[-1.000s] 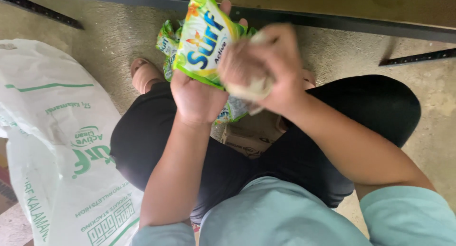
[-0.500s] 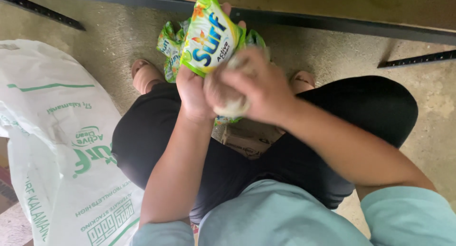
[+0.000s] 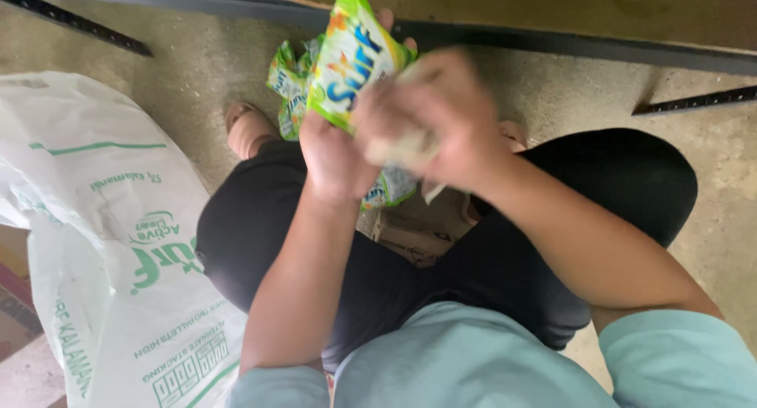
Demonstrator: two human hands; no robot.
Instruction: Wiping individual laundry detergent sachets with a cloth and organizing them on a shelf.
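Your left hand is clenched on the base of the green-and-yellow sachet bundle. The bundle's long axis runs up and away from you, slightly tilted, and it is held above your lap. Your right hand is pressed against its right side and curled around something pale, possibly tape or wrapping; motion blur, can't confirm. The right hand is nearer the sachet tops. The sachets are glossy, crinkled film. More sachets hang behind. There is a cardboard piece between your knees and a white woven sack to your left on the concrete floor.
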